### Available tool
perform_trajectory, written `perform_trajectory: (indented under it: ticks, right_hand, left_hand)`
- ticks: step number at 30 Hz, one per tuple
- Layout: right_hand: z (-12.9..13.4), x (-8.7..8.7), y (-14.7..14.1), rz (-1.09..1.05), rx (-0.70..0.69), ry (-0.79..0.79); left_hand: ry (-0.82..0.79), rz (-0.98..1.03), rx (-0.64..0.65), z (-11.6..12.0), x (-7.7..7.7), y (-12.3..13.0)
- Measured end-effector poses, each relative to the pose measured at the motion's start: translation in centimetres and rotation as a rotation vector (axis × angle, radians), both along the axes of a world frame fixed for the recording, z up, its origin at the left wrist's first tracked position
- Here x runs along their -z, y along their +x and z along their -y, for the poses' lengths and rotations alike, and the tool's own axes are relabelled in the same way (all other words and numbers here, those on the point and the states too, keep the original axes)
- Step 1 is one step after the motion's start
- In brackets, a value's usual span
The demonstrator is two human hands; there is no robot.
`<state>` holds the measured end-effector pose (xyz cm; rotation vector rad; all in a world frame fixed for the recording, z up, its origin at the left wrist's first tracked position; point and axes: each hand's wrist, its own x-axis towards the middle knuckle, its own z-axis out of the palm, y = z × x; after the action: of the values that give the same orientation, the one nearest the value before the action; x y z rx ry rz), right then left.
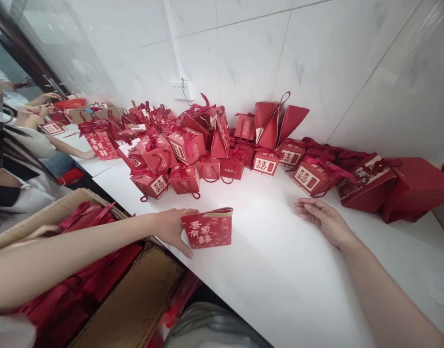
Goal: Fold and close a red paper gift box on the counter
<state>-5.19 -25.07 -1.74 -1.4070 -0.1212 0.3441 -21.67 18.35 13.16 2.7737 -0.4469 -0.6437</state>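
Note:
My left hand (171, 229) grips the left side of a small red paper box (209, 232) with white lettering and a folded tan-edged top. The thumb shows in front, and the other fingers are partly hidden behind it. The box stands low over the white table (265, 270). My right hand (325, 220) is held apart from it, fingers loosely spread and slightly bent, with nothing in them. Just beyond that hand is a red gift box (309, 178) with a cream label and a ribbon.
Red gift boxes with ribbons (185, 145) crowd along the tiled wall. Larger red boxes (414, 188) stand at the right. An open carton (135, 295) of red items sits below left, with another person's hand (44, 232) at it. More people's arms reach the far-left table.

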Motion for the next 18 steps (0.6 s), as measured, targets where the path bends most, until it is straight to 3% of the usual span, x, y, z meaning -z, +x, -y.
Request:
perform_trajectory:
  ticks: [5,9,11,14,16,18]
  right_hand:
    - [-0.1,-0.3,0.0,0.01,-0.001,-0.007]
    - [-0.1,-0.4,0.0,0.025,0.005,-0.013]
    - [-0.1,-0.5,-0.1,0.028,0.007,-0.011]
    - [-0.2,-0.6,-0.1,0.022,0.01,-0.002]
    - [-0.2,-0.5,-0.1,0.016,0.009,0.007]
    - [-0.1,-0.3,0.0,0.015,0.007,0.014]
  left_hand:
    - [-0.242,0.024,-0.038,0.3,1.9,0.5]
    - [-0.381,-0.054,-0.17,0.7,0.6,1.1]
    - [-0.418,-0.047,-0.233,0.8,-1.3,0.8]
    - [-0.337,0.06,-0.259,0.4,-5.7,-0.7]
    - [-0.22,0.234,-0.324,-0.4,-8.8,-2.6]
    - [-0.024,0.523,-0.503,-1.3,-11.3,-4.9]
